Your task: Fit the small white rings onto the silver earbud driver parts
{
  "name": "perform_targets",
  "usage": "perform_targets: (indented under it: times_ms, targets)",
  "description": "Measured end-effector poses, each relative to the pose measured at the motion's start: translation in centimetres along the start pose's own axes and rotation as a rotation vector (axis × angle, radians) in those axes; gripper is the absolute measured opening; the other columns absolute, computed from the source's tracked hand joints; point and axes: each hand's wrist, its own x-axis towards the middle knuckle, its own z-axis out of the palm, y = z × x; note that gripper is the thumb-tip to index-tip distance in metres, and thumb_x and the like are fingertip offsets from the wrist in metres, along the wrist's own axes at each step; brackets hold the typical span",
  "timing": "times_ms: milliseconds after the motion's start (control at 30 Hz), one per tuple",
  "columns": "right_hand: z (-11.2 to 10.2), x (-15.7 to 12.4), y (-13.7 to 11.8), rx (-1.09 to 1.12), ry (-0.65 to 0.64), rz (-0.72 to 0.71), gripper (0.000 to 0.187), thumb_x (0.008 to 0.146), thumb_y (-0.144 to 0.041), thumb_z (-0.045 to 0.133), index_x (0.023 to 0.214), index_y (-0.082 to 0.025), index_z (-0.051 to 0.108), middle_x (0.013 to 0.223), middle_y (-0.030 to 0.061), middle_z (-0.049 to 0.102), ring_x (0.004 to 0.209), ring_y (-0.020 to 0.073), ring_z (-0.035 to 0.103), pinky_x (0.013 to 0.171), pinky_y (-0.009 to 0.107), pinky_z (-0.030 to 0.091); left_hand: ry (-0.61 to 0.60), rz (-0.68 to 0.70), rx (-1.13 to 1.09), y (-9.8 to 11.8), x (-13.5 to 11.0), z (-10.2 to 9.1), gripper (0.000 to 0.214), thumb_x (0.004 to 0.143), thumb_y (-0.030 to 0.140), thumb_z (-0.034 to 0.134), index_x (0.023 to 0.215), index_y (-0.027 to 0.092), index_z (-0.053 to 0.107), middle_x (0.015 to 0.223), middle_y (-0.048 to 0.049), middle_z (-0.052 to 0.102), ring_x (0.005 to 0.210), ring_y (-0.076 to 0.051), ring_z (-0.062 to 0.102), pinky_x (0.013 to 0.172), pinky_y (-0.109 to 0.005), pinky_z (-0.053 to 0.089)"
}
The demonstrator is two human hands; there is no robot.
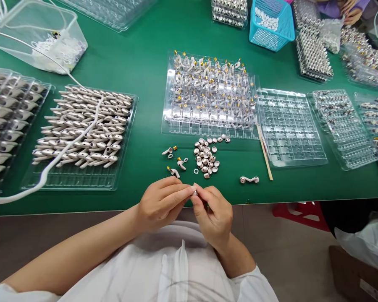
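My left hand (165, 201) and my right hand (214, 212) meet at the table's front edge, fingers closed in a pinch. Between their fingertips is a small shiny earbud part (195, 192), mostly covered by the fingers. Just beyond lies a pile of small round earbud caps (206, 157). To its left are a few loose white earbud pieces (174, 172) with orange tabs. A small white ring (195, 171) lies beside the pile. Off to the right, a white piece with rounded ends (249, 180) rests on the green table.
A clear tray (189, 126) of earbud parts stands ahead, beside another clear tray (292, 126) and a thin wooden stick (266, 157). At left, a tray (82, 183) holds rows of stemmed parts under a white cable (47, 172). A blue basket (271, 40) stands near another person's hands (351, 12).
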Motion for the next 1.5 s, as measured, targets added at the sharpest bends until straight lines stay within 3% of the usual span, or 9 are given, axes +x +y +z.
perform_targets:
  times_ms: [200,467,767,867,1000,1100,1200,1333,1500]
  targets:
    - [-0.7,0.7,0.0,0.08,-0.111,0.088,0.023,0.091,-0.023,0.056,0.111,-0.016,0.066,0.079,0.0033,0.064,0.063,0.0111,0.057,0.054,0.023,0.05,-0.006,0.017,-0.004,0.1,-0.1,-0.2,0.037,0.086,0.004,0.056,0.123,0.011,0.055,0.088,-0.0093,0.072,0.072,-0.015,0.064,0.065,-0.028,0.055]
    - [-0.9,0.3,0.2,-0.084,-0.156,-0.108,0.037,0.093,-0.013,0.051,0.129,-0.013,0.055,0.091,0.0089,0.066,0.077,0.0165,0.063,0.066,0.029,0.055,-0.006,0.034,0.031,0.2,0.0,-0.2,0.033,0.086,0.004,0.055,0.119,0.009,0.057,0.089,-0.0111,0.072,0.073,-0.016,0.063,0.064,-0.029,0.054]
    - [-0.7,0.4,0.5,-0.191,-0.094,-0.249,0.036,0.091,-0.01,0.052,0.126,-0.009,0.054,0.092,0.0125,0.068,0.075,0.0182,0.063,0.059,0.029,0.053,-0.018,-0.037,-0.026,0.6,0.1,-0.4,0.032,0.086,0.004,0.056,0.117,0.013,0.059,0.089,-0.0104,0.072,0.074,-0.015,0.063,0.067,-0.029,0.055]
    - [-1.0,0.5,0.5,-0.129,-0.09,-0.225,0.035,0.091,-0.01,0.051,0.126,-0.011,0.056,0.094,0.012,0.068,0.076,0.0173,0.063,0.061,0.029,0.054,-0.069,-0.192,-0.167,1.1,0.4,-0.9,0.033,0.086,0.003,0.056,0.117,0.016,0.06,0.089,-0.0075,0.072,0.076,-0.014,0.064,0.072,-0.028,0.055]
    - [-1.5,0.6,0.6,-0.009,-0.109,-0.185,0.037,0.093,-0.013,0.051,0.129,-0.017,0.056,0.096,0.01,0.068,0.08,0.0168,0.064,0.065,0.029,0.055,-0.179,-0.637,-0.54,1.8,1.0,-1.8,0.025,0.086,0.012,0.063,0.11,0.017,0.061,0.094,-0.0057,0.07,0.077,-0.012,0.066,0.071,-0.022,0.057]
    - [-1.7,0.6,0.9,0.046,-0.131,-0.208,0.039,0.093,-0.014,0.051,0.132,-0.018,0.055,0.091,0.008,0.065,0.077,0.0157,0.062,0.063,0.027,0.054,-0.155,-0.949,-0.885,1.9,1.4,-1.9,0.02,0.08,0.019,0.072,0.097,0.015,0.061,0.091,-0.0045,0.068,0.078,-0.013,0.067,0.07,-0.023,0.058]
    - [-1.6,0.5,1.0,0.031,-0.139,-0.218,0.042,0.094,-0.015,0.051,0.135,-0.02,0.053,0.089,0.0067,0.063,0.076,0.0151,0.06,0.062,0.026,0.054,-0.09,-1.156,-1.03,1.8,1.6,-1.6,0.021,0.074,0.019,0.078,0.086,0.014,0.062,0.08,-0.001,0.068,0.073,-0.012,0.066,0.069,-0.021,0.057]
    - [-1.7,0.4,1.1,0.003,-0.137,-0.222,0.043,0.094,-0.016,0.05,0.137,-0.023,0.051,0.088,0.0059,0.06,0.077,0.0148,0.06,0.063,0.026,0.054,-0.162,-1.272,-1.088,1.7,1.9,-1.5,0.02,0.073,0.021,0.079,0.089,0.013,0.07,0.075,-0.0016,0.07,0.069,-0.011,0.065,0.068,-0.021,0.055]
    - [-1.6,0.3,1.3,-0.003,-0.128,-0.23,0.043,0.094,-0.016,0.051,0.137,-0.023,0.051,0.088,0.0055,0.059,0.075,0.0145,0.06,0.063,0.026,0.055,-0.265,-1.238,-1.172,1.4,2.2,-1.5,0.015,0.077,0.023,0.076,0.089,0.015,0.075,0.078,-0.0025,0.073,0.068,-0.01,0.064,0.065,-0.019,0.055]
